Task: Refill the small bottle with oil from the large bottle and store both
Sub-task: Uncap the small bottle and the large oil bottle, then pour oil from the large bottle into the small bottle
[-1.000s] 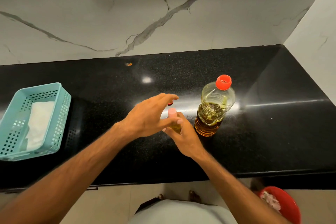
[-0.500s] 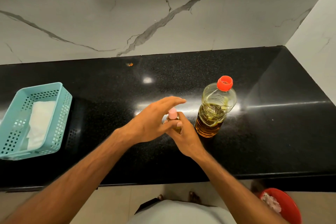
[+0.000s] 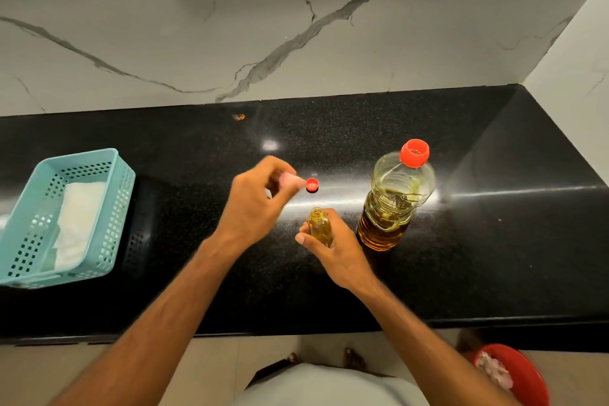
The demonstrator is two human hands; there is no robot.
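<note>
A: What is the right hand (image 3: pixel 336 249) doing?

B: It is wrapped around the small bottle (image 3: pixel 319 228). The bottle stands up on the black counter (image 3: pixel 494 257). Its top is off, so you can see the round mouth. There is yellow oil inside.

A: And the left hand (image 3: pixel 255 204)?

B: It is up above the counter, a bit to the left of the small bottle. Its fingers pinch a pink cap (image 3: pixel 291 181). The hand is blurry, so I cannot tell more about the grip.

A: What is that red thing by the pink cap?

B: A little red cap (image 3: pixel 312 184). It lies open side up on the counter, just beside the fingertips.

A: Where is the big bottle (image 3: pixel 393 199)?

B: It stands just to the right of the right hand. Its red lid (image 3: pixel 414 152) is on. It has oil in it, darker at the bottom.

A: What else is there?

B: 1 blue basket (image 3: pixel 122 194) sits far to the left with a white cloth (image 3: pixel 77 224) in it. A red bucket (image 3: pixel 530 376) is on the floor at the bottom right.
</note>
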